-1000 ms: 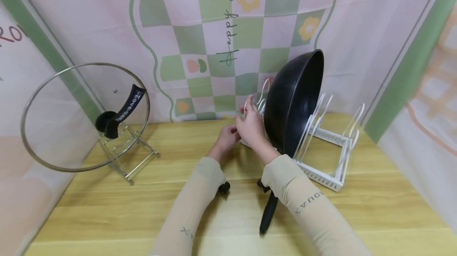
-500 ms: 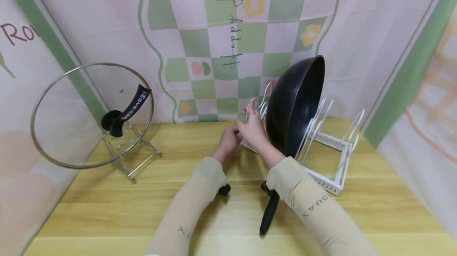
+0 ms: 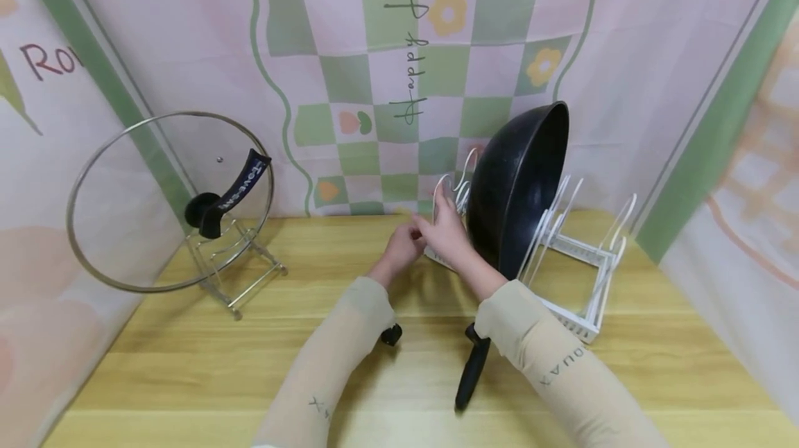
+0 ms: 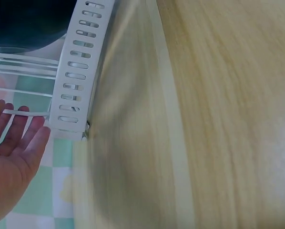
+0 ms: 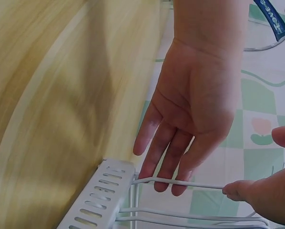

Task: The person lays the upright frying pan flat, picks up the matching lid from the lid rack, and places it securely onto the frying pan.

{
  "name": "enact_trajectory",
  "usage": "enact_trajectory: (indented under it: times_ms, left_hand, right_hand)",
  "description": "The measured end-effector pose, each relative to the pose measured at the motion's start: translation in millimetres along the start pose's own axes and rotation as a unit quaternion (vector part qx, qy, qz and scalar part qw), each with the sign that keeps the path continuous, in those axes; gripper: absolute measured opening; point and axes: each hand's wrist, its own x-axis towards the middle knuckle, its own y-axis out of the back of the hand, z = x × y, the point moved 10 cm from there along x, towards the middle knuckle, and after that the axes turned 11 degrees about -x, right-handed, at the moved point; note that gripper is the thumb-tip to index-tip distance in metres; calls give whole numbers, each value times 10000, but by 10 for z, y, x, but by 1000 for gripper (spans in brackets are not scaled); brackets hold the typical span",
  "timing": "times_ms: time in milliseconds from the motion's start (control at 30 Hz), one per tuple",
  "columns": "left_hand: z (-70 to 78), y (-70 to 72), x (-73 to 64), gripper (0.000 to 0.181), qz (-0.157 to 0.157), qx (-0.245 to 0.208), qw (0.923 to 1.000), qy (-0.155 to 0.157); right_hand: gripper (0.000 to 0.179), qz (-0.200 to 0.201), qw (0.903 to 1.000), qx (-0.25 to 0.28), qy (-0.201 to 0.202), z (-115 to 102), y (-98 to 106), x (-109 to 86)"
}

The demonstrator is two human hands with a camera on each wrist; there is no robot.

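1. Left hand [image 3: 399, 251] pinches the end wire [image 5: 199, 184] of the white pan rack [image 4: 76, 81], low down.
2. Right hand [image 3: 449, 231] grips that wire higher up (fingers partly hidden).
3. Rack, bearing a black wok [image 3: 513, 181] on edge, extends right of both.
4. Glass lid [image 3: 150, 226] stands well left.
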Motion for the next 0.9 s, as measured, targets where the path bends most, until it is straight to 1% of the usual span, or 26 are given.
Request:
enact_trajectory:
  times_ms: [100,200,267,367,600,733,800,900]
  left_hand:
    - [-37,-14,-37,26,-101,-462,9987,200]
    - [-75,-25,-76,29,-166,-984,9941,428]
    - [-82,-33,-96,31,-227,-1175,9915,518]
    - [-64,-38,-112,32,-322,-1211,9906,543]
    - [-14,-18,-125,36,-458,-1086,9911,627]
    - [12,7,-143,38,-542,-979,9917,636]
    - [19,11,-162,38,-647,-941,9912,664]
    - [27,10,-199,39,-842,-943,9891,753]
  right_hand:
    - [81,-103,9999,27,-22,17,-3,-40]
    - [81,-250,9996,34,-106,19,3,-83]
    - [80,-395,9991,19,-176,16,2,-106]
    - [81,-576,9981,22,-226,12,6,-126]
    - [80,-858,9961,157,-139,-17,18,-145]
    - [76,-1011,9949,-18,8,-58,25,-166]
    - [75,-1092,9939,-90,99,-77,27,-182]
    - [75,-1246,9919,-42,259,-118,21,-221]
